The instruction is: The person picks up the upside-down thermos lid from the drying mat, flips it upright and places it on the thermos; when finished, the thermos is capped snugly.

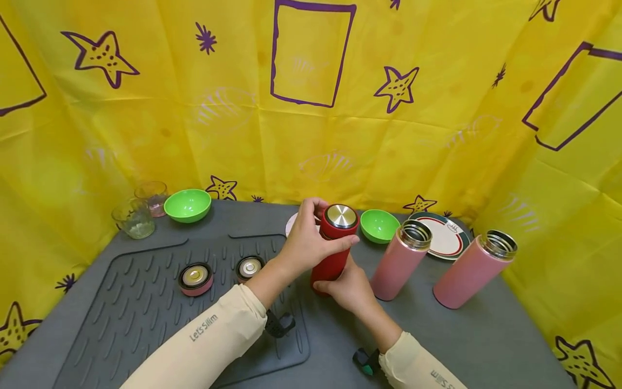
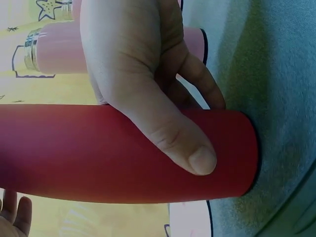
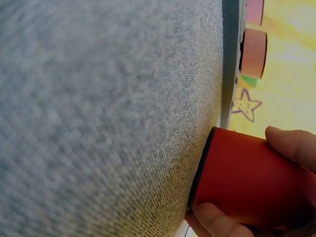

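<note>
A red thermos (image 1: 330,266) with a silver-topped lid (image 1: 341,216) stands on the grey table, tilted slightly in the head view. My left hand (image 1: 307,242) holds it round the lid, thumb across the front and fingers at the far side. Lower down, my right hand (image 1: 352,287) grips the body near the base. The left wrist view shows that right hand (image 2: 131,64) with its thumb lying along the red wall. In the right wrist view the dark base of the thermos (image 3: 252,177) meets the cloth, with right-hand fingers on both sides.
Two lidless pink thermoses (image 1: 399,265) (image 1: 468,275) stand to the right. Their round pink lids (image 1: 196,280) (image 1: 249,267) lie on a grey drying mat (image 1: 141,313). Green bowls (image 1: 187,205) (image 1: 380,226), glasses (image 1: 133,219) and a rimmed plate (image 1: 439,233) line the back.
</note>
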Motion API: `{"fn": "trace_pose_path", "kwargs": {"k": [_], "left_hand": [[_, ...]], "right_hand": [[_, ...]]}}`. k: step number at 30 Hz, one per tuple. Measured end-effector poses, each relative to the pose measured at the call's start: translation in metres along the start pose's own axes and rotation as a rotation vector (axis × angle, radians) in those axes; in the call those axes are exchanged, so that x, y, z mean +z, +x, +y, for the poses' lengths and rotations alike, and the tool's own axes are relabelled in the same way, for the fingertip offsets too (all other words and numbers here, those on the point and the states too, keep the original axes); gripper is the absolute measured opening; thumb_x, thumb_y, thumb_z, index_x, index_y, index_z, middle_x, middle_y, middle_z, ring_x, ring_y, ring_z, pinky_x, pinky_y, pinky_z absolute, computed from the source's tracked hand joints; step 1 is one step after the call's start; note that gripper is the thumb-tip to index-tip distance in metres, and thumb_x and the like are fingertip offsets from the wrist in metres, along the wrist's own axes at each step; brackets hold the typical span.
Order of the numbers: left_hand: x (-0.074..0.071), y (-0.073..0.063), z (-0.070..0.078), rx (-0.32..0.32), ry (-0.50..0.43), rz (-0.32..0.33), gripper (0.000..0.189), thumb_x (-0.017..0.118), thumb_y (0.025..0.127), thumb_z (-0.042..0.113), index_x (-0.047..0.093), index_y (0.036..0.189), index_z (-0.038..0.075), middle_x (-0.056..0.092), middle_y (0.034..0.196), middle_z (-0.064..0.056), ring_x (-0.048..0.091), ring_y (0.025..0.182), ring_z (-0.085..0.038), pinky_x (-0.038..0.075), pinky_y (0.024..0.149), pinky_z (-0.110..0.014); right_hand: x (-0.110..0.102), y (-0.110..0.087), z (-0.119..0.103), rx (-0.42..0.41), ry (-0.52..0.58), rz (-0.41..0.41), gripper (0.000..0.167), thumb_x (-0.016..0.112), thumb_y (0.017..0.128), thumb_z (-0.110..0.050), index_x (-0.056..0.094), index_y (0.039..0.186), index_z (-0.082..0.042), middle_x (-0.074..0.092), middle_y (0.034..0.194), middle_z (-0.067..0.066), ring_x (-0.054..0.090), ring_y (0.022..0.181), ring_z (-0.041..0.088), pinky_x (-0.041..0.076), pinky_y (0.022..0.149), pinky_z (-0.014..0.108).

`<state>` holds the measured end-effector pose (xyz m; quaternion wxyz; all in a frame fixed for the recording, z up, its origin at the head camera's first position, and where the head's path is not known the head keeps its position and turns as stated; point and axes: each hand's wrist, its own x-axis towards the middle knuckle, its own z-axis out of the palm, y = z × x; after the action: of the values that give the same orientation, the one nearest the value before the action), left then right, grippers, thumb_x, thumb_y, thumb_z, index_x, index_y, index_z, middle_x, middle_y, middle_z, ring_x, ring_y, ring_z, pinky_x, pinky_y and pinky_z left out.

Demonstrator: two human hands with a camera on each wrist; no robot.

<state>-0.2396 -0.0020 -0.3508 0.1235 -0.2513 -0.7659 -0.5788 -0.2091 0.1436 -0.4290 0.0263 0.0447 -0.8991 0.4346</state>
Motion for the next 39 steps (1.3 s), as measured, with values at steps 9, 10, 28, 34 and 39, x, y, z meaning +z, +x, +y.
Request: {"fn": "trace_pose_path", "kwargs": {"k": [9,10,28,34,39], "left_hand": [[-0.0045,-0.0003,-0.0076,0.107,0.026,-0.022,0.063,0.076,0.078,0.028,0.047,0.131,0.009,0.053,0.118,-0.002,0.05,0.108,-0.017,0.048,0.089,-0.036],[-0.0049,-0.0007,-0.0085,0.114,0.023,-0.027,0.064,0.075,0.079,0.028,0.046,0.132,0.009,0.053,0.118,-0.002,0.05,0.108,-0.017,0.047,0.09,-0.036],[0.0022,-0.0027,-0.0029,0.057,0.011,0.025,0.076,0.083,0.074,0.028,0.041,0.135,0.009,0.049,0.12,-0.002,0.049,0.108,-0.014,0.049,0.088,-0.037],[0.002,-0.0027,-0.0046,0.093,0.006,-0.009,0.069,0.075,0.076,0.025,0.045,0.137,0.011,0.055,0.121,-0.001,0.05,0.105,-0.016,0.05,0.083,-0.038],[0.002,-0.0032,-0.0038,0.031,-0.028,-0.024,0.081,0.077,0.077,0.035,0.033,0.142,0.013,0.048,0.126,-0.001,0.049,0.108,-0.019,0.05,0.084,-0.039]], "right_hand": [[0.0043,0.0005,0.0014,0.01,0.003,-0.011,0.069,0.089,0.068,-0.028,0.049,0.122,-0.011,0.064,0.108,0.002,0.061,0.094,0.021,0.051,0.081,0.043],[0.0045,0.0006,0.0018,0.014,0.001,-0.011,0.069,0.089,0.068,-0.028,0.049,0.122,-0.011,0.065,0.108,0.002,0.061,0.094,0.021,0.051,0.081,0.043],[-0.0004,0.0008,0.0008,-0.007,-0.026,-0.004,0.067,0.089,0.068,-0.029,0.051,0.121,-0.012,0.065,0.106,0.001,0.062,0.091,0.02,0.052,0.08,0.042],[-0.0037,0.0024,0.0015,-0.012,-0.047,0.003,0.07,0.09,0.067,-0.028,0.049,0.122,-0.012,0.065,0.108,0.004,0.063,0.092,0.022,0.053,0.08,0.044],[-0.0032,0.0033,0.0022,-0.008,-0.039,0.002,0.072,0.09,0.067,-0.029,0.05,0.124,-0.012,0.065,0.109,0.003,0.062,0.094,0.022,0.052,0.082,0.045]]}}
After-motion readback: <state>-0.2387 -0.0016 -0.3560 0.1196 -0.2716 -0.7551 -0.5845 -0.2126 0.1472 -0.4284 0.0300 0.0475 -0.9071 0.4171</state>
